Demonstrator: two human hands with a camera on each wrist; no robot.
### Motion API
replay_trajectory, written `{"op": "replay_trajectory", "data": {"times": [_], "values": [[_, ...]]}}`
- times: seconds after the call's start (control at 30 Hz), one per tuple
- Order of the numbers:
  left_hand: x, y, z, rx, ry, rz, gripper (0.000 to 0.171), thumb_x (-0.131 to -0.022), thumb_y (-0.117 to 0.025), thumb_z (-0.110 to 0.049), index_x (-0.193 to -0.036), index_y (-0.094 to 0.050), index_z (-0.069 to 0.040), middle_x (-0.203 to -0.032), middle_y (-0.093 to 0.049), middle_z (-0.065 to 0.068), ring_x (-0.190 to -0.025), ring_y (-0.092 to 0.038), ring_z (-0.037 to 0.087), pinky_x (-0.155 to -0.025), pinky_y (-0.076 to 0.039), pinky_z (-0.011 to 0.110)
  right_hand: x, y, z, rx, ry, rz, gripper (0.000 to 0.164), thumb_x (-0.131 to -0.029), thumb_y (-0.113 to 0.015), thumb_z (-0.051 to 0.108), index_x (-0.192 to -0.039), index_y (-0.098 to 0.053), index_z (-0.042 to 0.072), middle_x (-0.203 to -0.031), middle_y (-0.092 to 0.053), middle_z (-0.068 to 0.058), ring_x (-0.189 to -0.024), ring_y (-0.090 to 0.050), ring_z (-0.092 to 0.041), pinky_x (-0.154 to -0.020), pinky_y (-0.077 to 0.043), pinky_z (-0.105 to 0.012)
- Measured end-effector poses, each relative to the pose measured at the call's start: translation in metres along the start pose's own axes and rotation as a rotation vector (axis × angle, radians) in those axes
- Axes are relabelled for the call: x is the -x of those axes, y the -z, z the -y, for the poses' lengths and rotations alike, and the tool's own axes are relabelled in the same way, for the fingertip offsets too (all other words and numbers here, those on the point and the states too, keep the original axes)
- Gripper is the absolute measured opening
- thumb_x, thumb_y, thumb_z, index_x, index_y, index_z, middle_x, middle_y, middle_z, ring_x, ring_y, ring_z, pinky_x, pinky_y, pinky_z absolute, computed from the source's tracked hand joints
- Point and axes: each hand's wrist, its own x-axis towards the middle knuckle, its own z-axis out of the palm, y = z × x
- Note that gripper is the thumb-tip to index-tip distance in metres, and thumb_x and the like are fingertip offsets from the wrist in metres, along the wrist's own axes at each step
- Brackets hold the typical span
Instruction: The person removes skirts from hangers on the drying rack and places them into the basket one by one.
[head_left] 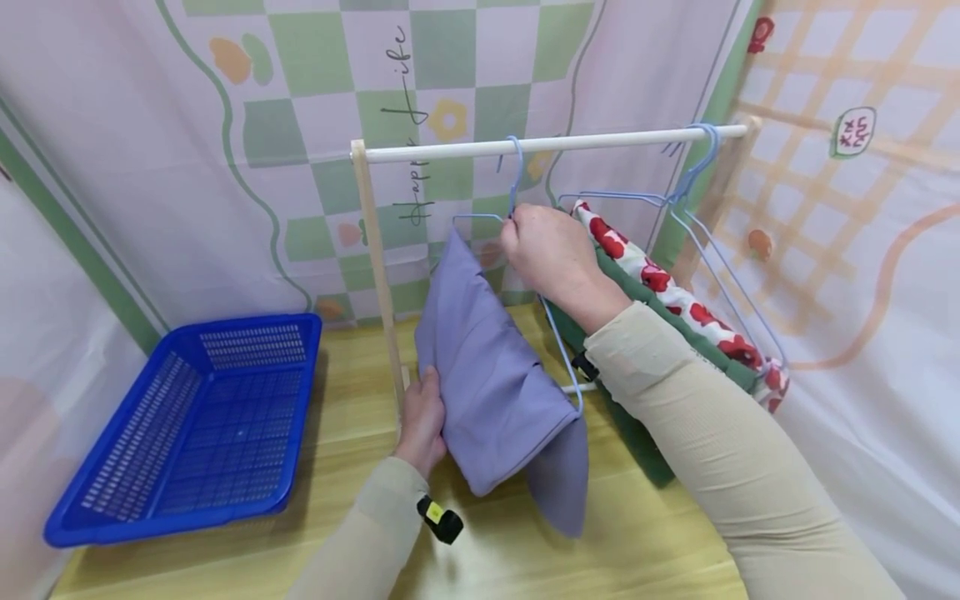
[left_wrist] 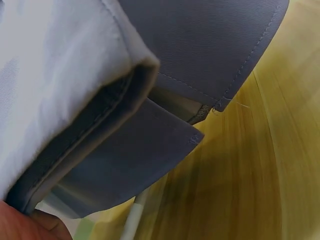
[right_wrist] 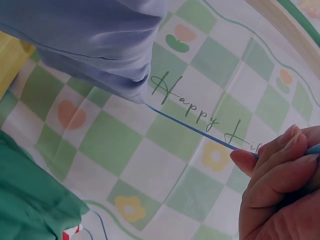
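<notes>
So the purple cloth (head_left: pixel 487 375) is on a blue hanger (head_left: pixel 555 329), hooked over the white rod (head_left: pixel 435 151), left of the middle. The hands are apart, one high and one low. Right hand (head_left: pixel 551 254) has its fingers curled tight around the wire just under the hook. Left hand (head_left: pixel 422 425) is down at the cloth's left edge, touching it, but I can't tell if it's actually pinching the fabric.

Room-wise, the left hand is kinda squeezed, with the cloth on one side and the left post (head_left: pixel 375 250) right beside it. Up top there's a short run of bare rod from the hook to that post, and a longer one over to the other hangers (head_left: pixel 697 167), bunched up by the right post (head_left: pixel 723 179). Those carry a green cloth (head_left: pixel 652 454) and a flowered cloth (head_left: pixel 701 317), and the right sleeve cuts across in front of both, so that side's pretty tight.

The purple cloth's bottom edge has a loose flap dangling over the tabletop (head_left: pixel 352 392). Blue basket (head_left: pixel 232 433) sits over on the left, with a strip of bare tabletop between its rim and the post.
</notes>
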Motion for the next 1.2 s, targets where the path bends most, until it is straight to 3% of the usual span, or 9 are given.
{"op": "replay_trajectory", "data": {"times": [0.3,0.7,0.93,1.2], "values": [[0.012,0.001,-0.010,-0.034,-0.066,-0.008,0.050,-0.112,-0.044,-0.039,-0.137,-0.053,0.003,-0.134,-0.052,0.017,-0.123,-0.049,0.030,-0.113,-0.039,0.046,0.002,0.002,-0.001,-0.007,-0.025,0.022,0.038,-0.109,-0.040,0.026,-0.090,-0.062,0.003,-0.084,-0.064,-0.015,-0.079,-0.062,-0.035,-0.071,-0.053,-0.048],[0.022,0.002,-0.021,-0.112,-0.200,-0.057,0.043,-0.111,-0.047,-0.040,-0.126,-0.059,-0.002,-0.122,-0.058,0.015,-0.112,-0.054,0.029,-0.102,-0.044,0.043,0.001,0.003,-0.003,0.016,-0.031,0.011,0.038,-0.109,-0.040,0.026,-0.091,-0.063,0.002,-0.090,-0.068,-0.018,-0.082,-0.064,-0.037,-0.077,-0.054,-0.052],[0.028,0.001,-0.025,-0.112,-0.340,-0.108,0.035,-0.110,-0.053,-0.032,-0.121,-0.061,0.000,-0.117,-0.062,0.015,-0.107,-0.057,0.028,-0.098,-0.045,0.040,0.002,0.003,-0.005,0.013,-0.026,-0.002,0.037,-0.109,-0.041,0.025,-0.091,-0.063,0.001,-0.090,-0.069,-0.019,-0.083,-0.065,-0.039,-0.077,-0.054,-0.053],[0.040,-0.001,-0.033,-0.181,-0.484,-0.192,0.033,-0.108,-0.057,-0.031,-0.115,-0.063,0.001,-0.112,-0.065,0.016,-0.103,-0.059,0.027,-0.096,-0.046,0.041,0.002,0.002,-0.008,0.017,-0.019,-0.004,0.036,-0.108,-0.042,0.024,-0.092,-0.064,0.001,-0.094,-0.071,-0.021,-0.086,-0.066,-0.041,-0.080,-0.054,-0.056]]}}
